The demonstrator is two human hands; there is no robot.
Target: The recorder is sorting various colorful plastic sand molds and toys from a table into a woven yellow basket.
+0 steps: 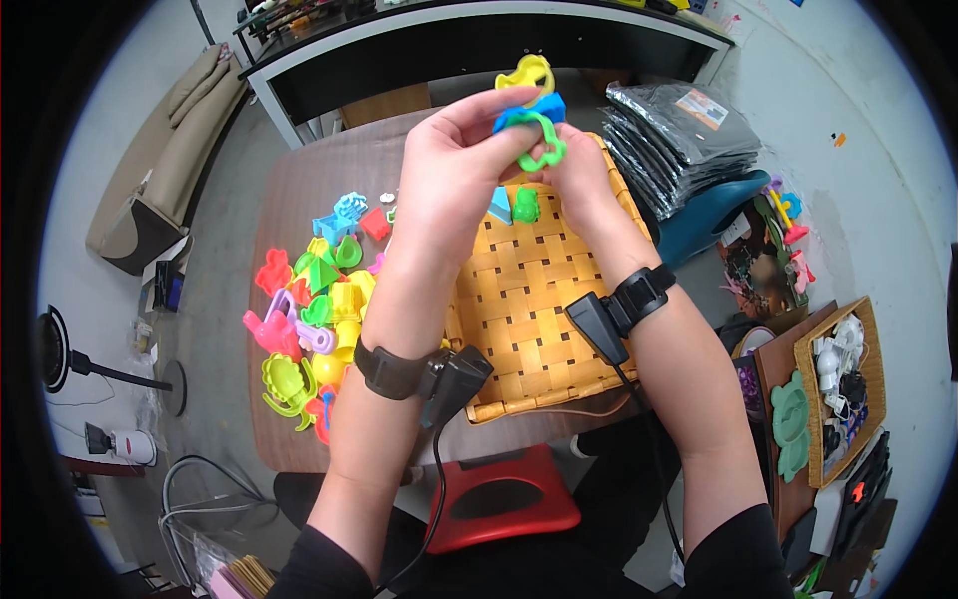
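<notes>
Above the far side of a woven basket [473, 411], both my hands are raised close together around small plastic toy moulds. My left hand [454, 180] is closed on them: a yellow mould [526, 72] sticks up beyond its fingers, a blue piece [544, 105] sits in the middle, and a green outline-shaped cutter [552, 155] is nearest me. My right hand [581, 185] has its fingers bent in against the green cutter; its fingertips are partly hidden. Inside the basket lie a green figure-shaped mould [526, 206] and a blue triangular piece [500, 207].
Left of the basket, a pile of colourful plastic moulds [321, 299] covers part of the brown table [284, 444]. A red stool [454, 524] stands at the near edge. Stacked plastic-wrapped packages [684, 135] and a blue chair [714, 215] are at the right.
</notes>
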